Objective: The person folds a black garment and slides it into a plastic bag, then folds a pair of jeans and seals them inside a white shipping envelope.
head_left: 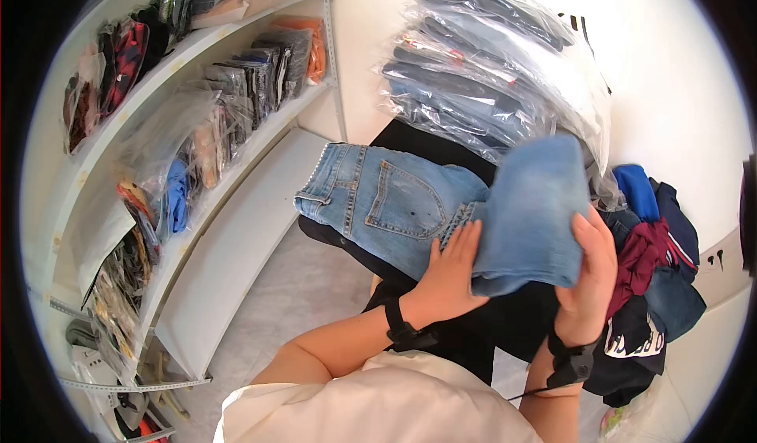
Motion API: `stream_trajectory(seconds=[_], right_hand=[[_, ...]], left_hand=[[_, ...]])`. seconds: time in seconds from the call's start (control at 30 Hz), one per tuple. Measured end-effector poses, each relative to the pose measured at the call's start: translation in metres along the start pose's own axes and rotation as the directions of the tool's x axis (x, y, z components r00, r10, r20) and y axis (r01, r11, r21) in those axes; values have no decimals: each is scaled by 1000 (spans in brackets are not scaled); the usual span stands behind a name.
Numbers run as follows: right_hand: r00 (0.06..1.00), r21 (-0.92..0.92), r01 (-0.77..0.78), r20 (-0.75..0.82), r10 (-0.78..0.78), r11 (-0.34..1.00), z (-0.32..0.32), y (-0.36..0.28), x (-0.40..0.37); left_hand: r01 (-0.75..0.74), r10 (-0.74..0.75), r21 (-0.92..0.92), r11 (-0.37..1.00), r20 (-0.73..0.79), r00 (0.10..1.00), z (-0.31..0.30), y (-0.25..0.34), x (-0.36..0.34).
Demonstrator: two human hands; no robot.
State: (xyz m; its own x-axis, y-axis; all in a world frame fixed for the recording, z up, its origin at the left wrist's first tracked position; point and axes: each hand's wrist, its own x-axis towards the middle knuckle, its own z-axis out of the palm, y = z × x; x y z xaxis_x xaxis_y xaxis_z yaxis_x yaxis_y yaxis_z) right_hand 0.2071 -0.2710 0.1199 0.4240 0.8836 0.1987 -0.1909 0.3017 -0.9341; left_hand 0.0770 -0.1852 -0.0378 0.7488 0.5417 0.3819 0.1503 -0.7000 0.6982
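Both left hand (449,279) and right hand (589,281) clamp fingers on the folded jeans (394,206), floor (303,289) open leftward.

Lt blue jeans (441,206) (faded wash), black table (410,139), white shelves (236,238), maroon garment (643,257).

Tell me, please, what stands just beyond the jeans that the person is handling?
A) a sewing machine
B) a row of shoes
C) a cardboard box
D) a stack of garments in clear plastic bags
D: a stack of garments in clear plastic bags rises right behind the blue jeans, which the left hand touches with flat fingers and the right hand grips.
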Motion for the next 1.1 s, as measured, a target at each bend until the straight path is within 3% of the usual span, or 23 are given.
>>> stream_trajectory(seconds=[0.03, 0.07, 0.1, 0.17, 0.2, 0.23, 0.3, 0.37, 0.43, 0.47, 0.5, 0.57, 0.6, 0.63, 0.7, 0.73, 0.77, 0.83, 0.9, 0.97, 1.0, 1.03, 1.1], right_hand=[[993, 29, 23, 115, -27, 999, 18, 7, 9], [918, 151, 11, 390, -70, 988, 11, 24, 23], [881, 105, 9, 470, -58, 994, 37, 25, 27], [879, -262, 125, 477, 16, 957, 47, 46, 36], [876, -462, 244, 481, 10, 853, 42, 67, 40], [872, -631, 352, 489, 2, 692, 33, 93, 44], [841, -792, 408, 520, 151, 454, 4, 159, 45], [824, -771, 441, 551, 132, 460, 2, 177, 34], [905, -814, 352, 422, 53, 463, 4, 176, 27], [923, -838, 358, 384, -20, 412, 1, 181, 25], [926, -841, 351, 377, -21, 412, 2, 183, 22], [990, -880, 83, 18, -142, 468, 3, 184, 18], [994, -866, 21, -34, -100, 500, -1, 184, 19], [993, -867, 15, -43, -106, 498, -6, 191, 22], [980, -384, -162, -171, 102, 909, -17, 206, 31], [945, -264, -312, -184, 270, 913, -4, 180, 34], [944, -259, -312, -194, 268, 914, -5, 177, 41], [864, -124, -503, -48, 501, 855, -8, 172, 52], [852, -169, -522, -46, 522, 836, -1, 168, 60], [812, 71, -581, 107, 573, 811, 12, 164, 61], [802, 75, -594, 127, 584, 801, 16, 165, 61], [805, 80, -590, 133, 578, 803, 19, 164, 60], [910, 126, -392, 200, 364, 911, 27, 157, 53]], left_hand=[[88, -91, -61, 994, -35, 995, 3, -11, 1], [-100, 72, -157, 982, -172, 982, 6, -28, 0], [-98, 71, -153, 983, -177, 982, -1, -27, -4], [98, -315, -649, 754, -227, 921, -13, -20, -15], [6, -332, -676, 737, -353, 875, -12, -31, -17], [5, -335, -675, 738, -360, 871, -20, -36, -20], [134, -657, -969, 208, -37, 753, -40, -48, -30], [145, -650, -981, 131, 25, 760, -54, -52, -40], [163, -616, -986, -26, 145, 774, -65, -54, -48], [250, -615, -965, 75, 152, 774, -66, -61, -57], [257, -612, -964, 74, 159, 774, -76, -60, -61], [558, -597, -795, 239, 333, 730, -102, -56, -67], [628, -604, -704, 331, 353, 714, -105, -64, -72], [630, -597, -701, 335, 359, 717, -106, -71, -78], [625, -727, -648, 436, 156, 668, -106, -81, -85], [595, -737, -662, 456, 94, 670, -108, -79, -85], [599, -733, -656, 459, 101, 672, -109, -79, -85], [507, -686, -767, 393, 122, 717, -109, -83, -82], [530, -691, -765, 366, 157, 705, -109, -87, -79], [549, -696, -762, 343, 187, 693, -110, -94, -77], [542, -686, -784, 303, 215, 695, -111, -96, -77], [532, -677, -805, 262, 240, 696, -112, -97, -78], [479, -661, -831, 283, 193, 725, -113, -94, -79]])
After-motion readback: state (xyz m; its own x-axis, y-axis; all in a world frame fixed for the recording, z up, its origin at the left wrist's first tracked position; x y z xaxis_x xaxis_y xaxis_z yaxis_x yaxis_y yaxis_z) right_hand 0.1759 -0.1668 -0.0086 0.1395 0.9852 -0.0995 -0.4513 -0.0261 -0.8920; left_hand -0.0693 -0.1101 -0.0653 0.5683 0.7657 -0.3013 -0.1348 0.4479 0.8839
